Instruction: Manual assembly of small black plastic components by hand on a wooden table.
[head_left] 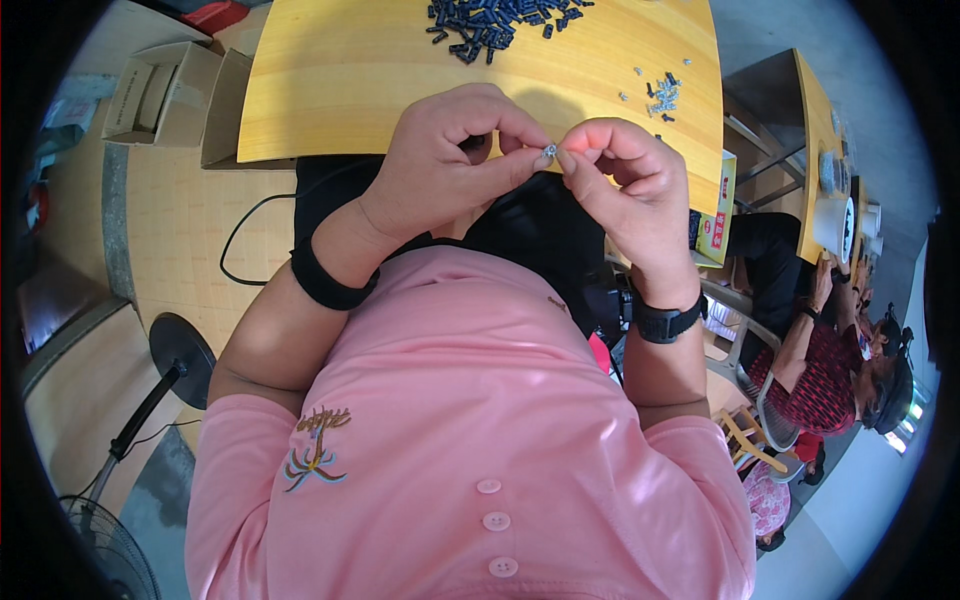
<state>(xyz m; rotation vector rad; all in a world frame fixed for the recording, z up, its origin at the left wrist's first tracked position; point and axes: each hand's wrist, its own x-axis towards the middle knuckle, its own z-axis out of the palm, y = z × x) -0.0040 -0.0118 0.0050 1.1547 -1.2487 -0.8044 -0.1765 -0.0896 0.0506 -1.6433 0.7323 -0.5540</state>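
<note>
My left hand and my right hand meet just above the near edge of the wooden table. Between their fingertips sits a small silvery metal part. The left thumb and forefinger pinch it from one side; the right thumb and forefinger close on its other side. Its exact kind is too small to make out. A pile of small black plastic pieces lies at the table's far side. To the right is a little heap of silvery metal parts, with a few black pieces among them.
An open cardboard box stands left of the table. A green and yellow carton is by the table's right edge. A fan is at lower left. At right, other people sit by another table bearing a white tub.
</note>
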